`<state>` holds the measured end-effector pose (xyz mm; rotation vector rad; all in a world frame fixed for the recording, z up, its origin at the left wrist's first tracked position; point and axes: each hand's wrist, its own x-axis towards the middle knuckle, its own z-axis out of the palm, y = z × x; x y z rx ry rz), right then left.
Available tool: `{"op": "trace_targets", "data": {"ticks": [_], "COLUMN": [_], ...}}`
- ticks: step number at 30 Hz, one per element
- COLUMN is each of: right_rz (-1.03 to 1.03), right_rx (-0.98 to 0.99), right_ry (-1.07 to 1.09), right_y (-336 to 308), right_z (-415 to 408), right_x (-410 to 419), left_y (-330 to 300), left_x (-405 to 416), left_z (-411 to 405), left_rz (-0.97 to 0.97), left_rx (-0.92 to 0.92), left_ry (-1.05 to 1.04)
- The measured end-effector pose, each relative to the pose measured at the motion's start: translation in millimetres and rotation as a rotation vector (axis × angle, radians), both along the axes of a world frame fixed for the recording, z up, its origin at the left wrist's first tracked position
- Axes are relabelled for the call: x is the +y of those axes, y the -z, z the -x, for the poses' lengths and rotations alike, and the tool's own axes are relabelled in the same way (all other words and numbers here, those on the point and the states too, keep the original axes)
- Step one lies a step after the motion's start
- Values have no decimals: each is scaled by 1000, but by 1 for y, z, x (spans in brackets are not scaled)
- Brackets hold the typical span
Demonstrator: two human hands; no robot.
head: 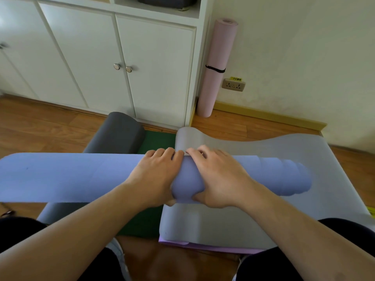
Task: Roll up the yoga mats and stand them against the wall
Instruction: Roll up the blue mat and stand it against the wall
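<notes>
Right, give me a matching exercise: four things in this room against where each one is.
1. pink mat
2. blue mat
3. dark grey mat
4. wall socket

A. held in both hands
B. right of the pink mat
C. upright beside the cabinet
D. partly rolled on the floor, left of the green mat

Pairs: 1-C, 2-A, 3-D, 4-B

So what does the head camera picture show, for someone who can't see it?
Both hands, left hand and right hand, grip a rolled blue yoga mat over a flat grey mat. A rolled pink mat stands against the wall.
</notes>
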<state>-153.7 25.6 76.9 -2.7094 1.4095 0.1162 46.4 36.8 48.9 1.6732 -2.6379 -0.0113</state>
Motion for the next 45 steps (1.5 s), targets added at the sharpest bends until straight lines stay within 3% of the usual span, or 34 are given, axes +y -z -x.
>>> {"op": "trace_targets", "data": {"ticks": [4,8,14,19,27,34,42,45], "right_rz": [147,162,49,-1,217,189,242,389], "right_rx": [107,96,14,-12,199,110,13,-331], "right_ry": [-31,-33,19,70,-36,-17,-53,-173], "right_y": [1,2,-1,-4,-8,-11,-15,-29], "right_z": [0,-3,-3,-2,0,-1,2,8], "right_x": [5,0,-3,-4,5,-2,-7,-2], "left_y": [-11,-11,5,9,-10,-1,8,-6], "left_x": [-9,-7,9,7,-11,2,-1,-17], "left_z": [-15,-18,4,13,-13,3,26,24], "left_rz": [-89,-172,10,97,-109,-7,203,229], "left_rx": [109,125,-33,-3,122,53,165,239], "left_ry": [-55,-72,-22,-35,-102,-65,-59,-110]}}
